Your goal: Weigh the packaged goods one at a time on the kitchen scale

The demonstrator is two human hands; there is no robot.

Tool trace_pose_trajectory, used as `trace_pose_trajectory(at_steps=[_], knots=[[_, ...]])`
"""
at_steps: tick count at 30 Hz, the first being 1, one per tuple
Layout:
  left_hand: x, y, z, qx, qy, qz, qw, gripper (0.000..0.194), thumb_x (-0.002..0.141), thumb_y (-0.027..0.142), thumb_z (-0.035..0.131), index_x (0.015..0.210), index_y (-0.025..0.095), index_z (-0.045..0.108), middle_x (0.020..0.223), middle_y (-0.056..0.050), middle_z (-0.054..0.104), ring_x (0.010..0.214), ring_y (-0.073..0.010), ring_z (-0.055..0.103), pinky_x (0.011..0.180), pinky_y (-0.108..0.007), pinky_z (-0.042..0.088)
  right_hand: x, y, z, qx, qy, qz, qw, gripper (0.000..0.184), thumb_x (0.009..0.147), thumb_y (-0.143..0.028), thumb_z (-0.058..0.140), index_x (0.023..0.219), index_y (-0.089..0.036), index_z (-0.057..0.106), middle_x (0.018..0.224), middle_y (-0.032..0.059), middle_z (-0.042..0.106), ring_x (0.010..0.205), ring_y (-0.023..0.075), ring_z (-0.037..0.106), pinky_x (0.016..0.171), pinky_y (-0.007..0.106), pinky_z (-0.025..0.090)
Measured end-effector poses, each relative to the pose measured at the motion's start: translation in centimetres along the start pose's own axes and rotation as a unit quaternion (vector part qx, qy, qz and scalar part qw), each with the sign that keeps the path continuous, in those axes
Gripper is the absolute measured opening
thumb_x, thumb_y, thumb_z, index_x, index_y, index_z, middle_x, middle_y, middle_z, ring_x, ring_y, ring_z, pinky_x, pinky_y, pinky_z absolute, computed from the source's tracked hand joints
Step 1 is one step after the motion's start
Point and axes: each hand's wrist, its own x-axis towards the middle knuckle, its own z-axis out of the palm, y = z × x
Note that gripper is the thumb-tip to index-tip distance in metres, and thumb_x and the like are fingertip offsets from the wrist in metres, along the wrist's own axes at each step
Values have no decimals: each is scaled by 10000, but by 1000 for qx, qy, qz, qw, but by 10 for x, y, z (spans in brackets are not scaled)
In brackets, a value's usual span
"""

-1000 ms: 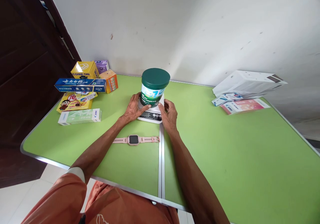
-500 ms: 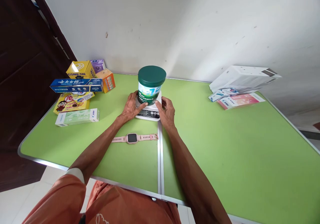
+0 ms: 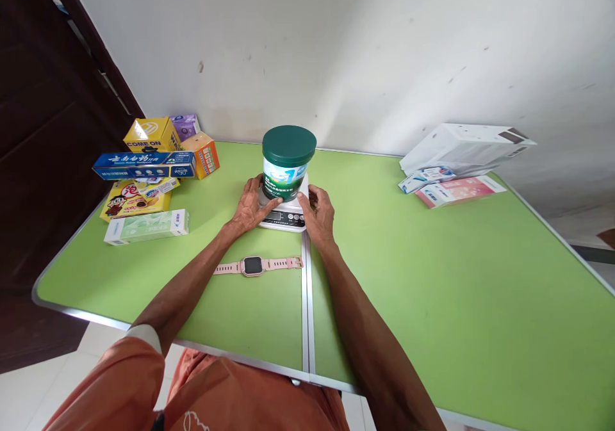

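Observation:
A tub [image 3: 287, 162] with a dark green lid and a green, white and blue label stands upright on a white kitchen scale [image 3: 283, 218]. The scale's small display and buttons face me. My left hand [image 3: 250, 207] wraps the scale's left side, its thumb over the top near the tub's base. On the opposite side, my right hand [image 3: 318, 214] grips the scale's edge, with the thumb against or close to the tub's bottom. The fingertips on the outer sides are partly hidden. Nearer to me lies a pink smartwatch [image 3: 252, 266], its strap stretched out flat.
At the left are a blue toothpaste box [image 3: 144, 165], a yellow box [image 3: 151, 135], an orange box [image 3: 202, 154], a yellow snack box [image 3: 134, 200] and a pale green box [image 3: 147, 227]. A white package [image 3: 461, 149] and a pink box [image 3: 459, 191] lie right. A wall backs the green table [image 3: 432, 303].
The view has shifted very slightly. Both hands, the tub and the scale keep the same positions relative to one another.

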Motion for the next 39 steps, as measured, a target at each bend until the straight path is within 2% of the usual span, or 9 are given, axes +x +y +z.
trace_pose_trajectory(at_steps=[7,15,20,26,29,32,36,39], knots=[[0,4,-3,-2,-6,-4,1000,885,928,670,818,1591,170,511,1482,-236,652,1478,-437,625,1183,-599,579,1,0,0,-5,3,-2,1000,721,930,-854,684,1275,-223,749,1299,178,770,1152,358,755,1117,636,630],[1,1,-2,-2,3,-2,1000,894,900,678,833,1574,177,527,1476,-234,669,1461,-439,638,1188,-615,572,1,0,0,-3,2,-8,1000,691,956,-830,687,1280,-224,759,1311,182,774,1162,355,760,1098,602,649],[0,13,-4,20,6,-10,1000,812,913,624,834,1535,182,557,1463,-222,693,1423,-426,668,1174,-595,578,-2,-2,0,-5,-7,-15,1000,684,1002,-826,628,1326,-238,758,1347,176,774,1193,349,747,1105,581,640],[11,33,0,131,33,-50,990,838,758,676,967,1378,220,638,1385,-226,745,1403,-513,645,1195,-698,517,-2,-14,0,-22,-16,-39,999,726,1098,-765,451,1522,-227,692,1530,196,707,1438,355,655,1296,604,512],[21,37,-1,132,38,-37,990,915,689,736,987,1352,216,629,1391,-233,742,1430,-527,635,1202,-706,515,0,-22,1,-35,-23,-56,998,658,1112,-736,442,1491,-274,720,1542,156,724,1482,348,620,1354,611,451],[31,39,-5,110,30,-30,993,945,641,713,1014,1331,213,606,1352,-214,751,1364,-500,694,1159,-670,564,2,-30,2,-44,-27,-57,997,624,1111,-690,456,1450,-255,749,1520,151,754,1474,360,622,1374,622,432],[42,49,-6,87,23,-31,995,908,621,636,1036,1298,232,585,1305,-169,758,1277,-484,732,1055,-649,620,6,-39,-3,-39,-17,-42,998,571,1108,-582,482,1471,-225,740,1529,135,770,1466,341,662,1352,598,483],[50,67,8,81,15,14,996,920,624,592,1044,1331,239,573,1337,-148,744,1329,-491,696,1098,-678,594,7,-40,-25,-34,1,-40,999,567,1102,-560,499,1493,-218,725,1557,135,761,1443,340,704,1240,569,597]])
